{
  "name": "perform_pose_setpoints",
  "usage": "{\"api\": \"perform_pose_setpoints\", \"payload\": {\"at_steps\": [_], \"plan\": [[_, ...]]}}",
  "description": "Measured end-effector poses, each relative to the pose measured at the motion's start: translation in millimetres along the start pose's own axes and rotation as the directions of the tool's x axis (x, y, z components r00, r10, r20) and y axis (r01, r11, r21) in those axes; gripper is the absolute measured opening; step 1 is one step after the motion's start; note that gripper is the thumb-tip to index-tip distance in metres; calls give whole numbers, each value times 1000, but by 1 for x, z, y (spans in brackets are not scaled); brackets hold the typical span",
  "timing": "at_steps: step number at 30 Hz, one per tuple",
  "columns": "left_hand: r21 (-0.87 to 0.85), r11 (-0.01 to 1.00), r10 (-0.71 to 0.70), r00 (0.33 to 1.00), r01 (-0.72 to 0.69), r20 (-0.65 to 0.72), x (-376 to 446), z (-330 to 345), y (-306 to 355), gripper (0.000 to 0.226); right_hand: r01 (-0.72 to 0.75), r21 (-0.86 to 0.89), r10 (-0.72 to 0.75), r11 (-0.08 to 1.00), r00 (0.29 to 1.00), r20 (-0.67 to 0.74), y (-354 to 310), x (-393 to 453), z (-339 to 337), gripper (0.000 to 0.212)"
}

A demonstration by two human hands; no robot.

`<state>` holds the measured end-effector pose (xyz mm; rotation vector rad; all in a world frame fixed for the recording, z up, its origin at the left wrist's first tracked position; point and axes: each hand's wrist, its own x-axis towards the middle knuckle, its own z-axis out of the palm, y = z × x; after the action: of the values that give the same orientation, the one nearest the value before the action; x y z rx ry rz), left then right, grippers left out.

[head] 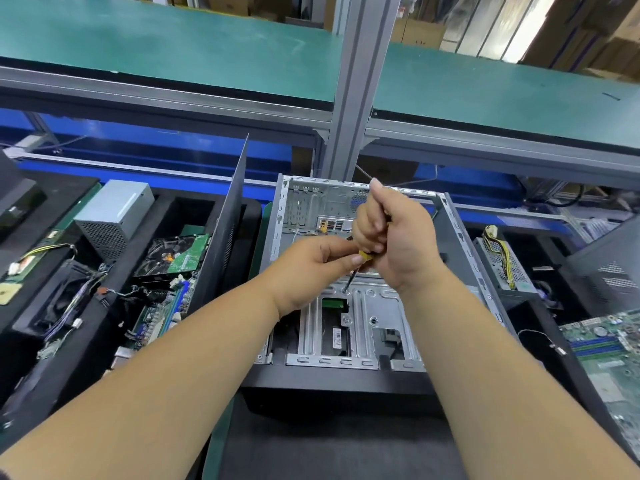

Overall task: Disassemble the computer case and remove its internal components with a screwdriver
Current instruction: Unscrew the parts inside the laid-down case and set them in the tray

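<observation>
An open computer case [450, 216] lies on its side in front of me, its metal drive cage [367, 306] facing up. A screwdriver [353, 276] with a yellow and black handle stands tilted, its tip on a screw at the cage's top edge. My right hand [394, 237] grips the handle from above, fingers curled round it. My left hand [311, 265] pinches the lower part of the handle between thumb and fingers. Most of the handle is hidden by my hands.
A black side panel [225, 230] stands upright left of the case. Beyond it a bin holds a power supply [114, 213], a hard drive [173, 254] and boards with cables. At right lie another power supply [502, 261] and a green motherboard [609, 355]. A metal post [356, 98] rises behind.
</observation>
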<state>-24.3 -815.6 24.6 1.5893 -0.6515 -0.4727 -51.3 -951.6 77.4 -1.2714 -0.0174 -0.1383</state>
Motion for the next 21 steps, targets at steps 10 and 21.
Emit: {"api": "perform_pose_setpoints", "payload": {"at_steps": [10,21], "plan": [[8,1000,13,972,-11,-234,5,10,-6,13,-38,-418,-8,908,994,-109,-7,6,5,25],[62,998,27,976,-14,-216,2,13,3,13,-27,-175,29,984,1000,9,-6,4,7,54]]}}
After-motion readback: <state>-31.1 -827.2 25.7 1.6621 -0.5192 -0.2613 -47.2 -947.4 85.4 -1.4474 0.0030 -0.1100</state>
